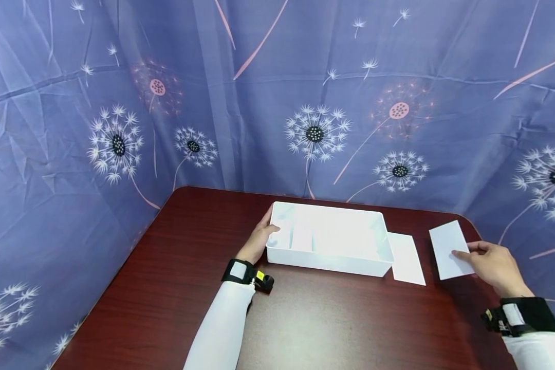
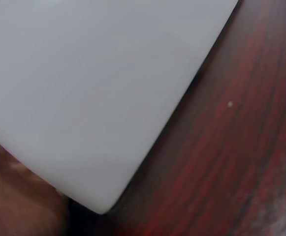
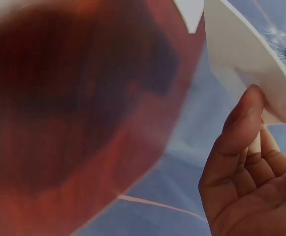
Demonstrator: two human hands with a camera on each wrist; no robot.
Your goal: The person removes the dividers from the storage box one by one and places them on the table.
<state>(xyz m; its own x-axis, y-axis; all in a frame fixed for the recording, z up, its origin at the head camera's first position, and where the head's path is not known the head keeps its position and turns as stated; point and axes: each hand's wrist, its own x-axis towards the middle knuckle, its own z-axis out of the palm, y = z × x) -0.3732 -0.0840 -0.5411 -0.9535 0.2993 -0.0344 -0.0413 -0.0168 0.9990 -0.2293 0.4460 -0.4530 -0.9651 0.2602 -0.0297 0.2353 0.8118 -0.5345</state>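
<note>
A white rectangular box (image 1: 333,262), open at the top, stands on the table with a crosswise divider (image 1: 302,228) near its left end. My left hand (image 1: 257,240) grips that end, its thumb over the rim and the other fingers outside. The left wrist view shows the box's smooth outer wall (image 2: 93,98) close up. My right hand (image 1: 496,266) pinches a thin white rectangular panel (image 1: 448,249) between thumb and fingers, tilted above the table's right side. A second white panel (image 1: 408,259) lies flat beside the box's right end.
The dark red wooden table (image 1: 305,318) has a rounded far right corner near my right hand. A blue curtain (image 1: 259,103) with dandelion prints hangs behind the table and along its sides. Bands with small cameras sit on both wrists.
</note>
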